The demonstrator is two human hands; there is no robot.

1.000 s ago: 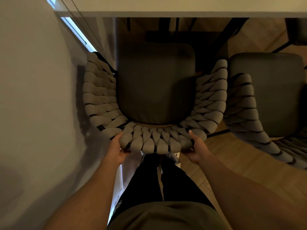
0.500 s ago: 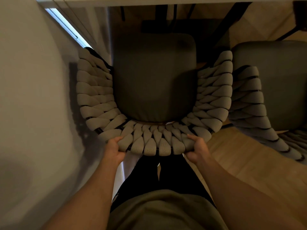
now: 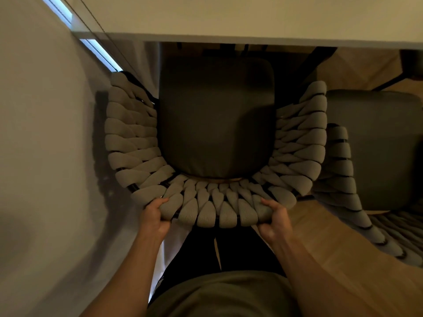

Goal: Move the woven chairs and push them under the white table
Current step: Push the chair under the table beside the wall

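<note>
Head view: our left hand (image 3: 153,216) at seven o'clock and right hand (image 3: 274,218) at five both curl tight around the woven chair (image 3: 215,209) backrest; its cushion front lies just under the white table (image 3: 251,17) at twelve o'clock.

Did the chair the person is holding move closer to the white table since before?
Cannot tell. The head camera moved too. The woven chair shows the same gap between its seat front and the white table edge, gripped by the left hand and right hand.
</note>
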